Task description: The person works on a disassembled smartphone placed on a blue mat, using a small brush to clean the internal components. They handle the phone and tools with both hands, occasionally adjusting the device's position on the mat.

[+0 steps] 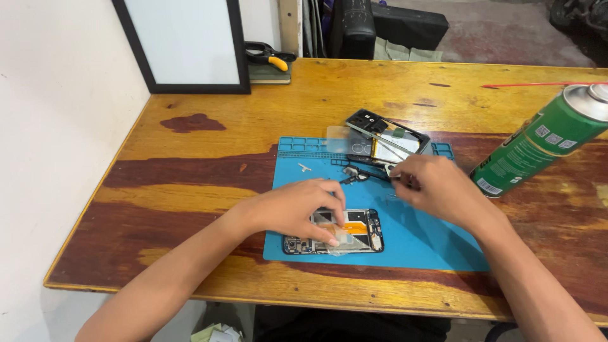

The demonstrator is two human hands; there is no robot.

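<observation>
A: The left hand (297, 209) lies palm down on the opened phone (354, 231), fingers curled, thumb and forefinger pressing on a clear film at its lower edge. What is its function here?

B: It appears to act as a hold-down. The phone lies flat at the near middle of the blue work mat (418, 240), back cover off, circuit boards and an orange flex strip exposed.

A: And the right hand (430, 187)?

B: Closed in a pinch around a thin tool (397, 178), probably tweezers; the tip is too small to confirm. It hovers just beyond the phone's far right corner.

A: Which step is in hand?

B: By judgement, disassembly, with internal parts being lifted. The next move calls for a fine, steady tip placement while the left hand keeps the chassis from sliding.

A: Surroundings, largest first?

B: A varnished wooden table (209, 158), worn and blotched dark. The mat is soft-looking, with moulded trays along its far edge. A green cylindrical spray can (532, 149) with a red straw leans in at right. A detached rectangular phone frame (386, 136), dark and rigid, rests at the mat's far edge. A small white part (304, 167) lies loose on the mat.
</observation>
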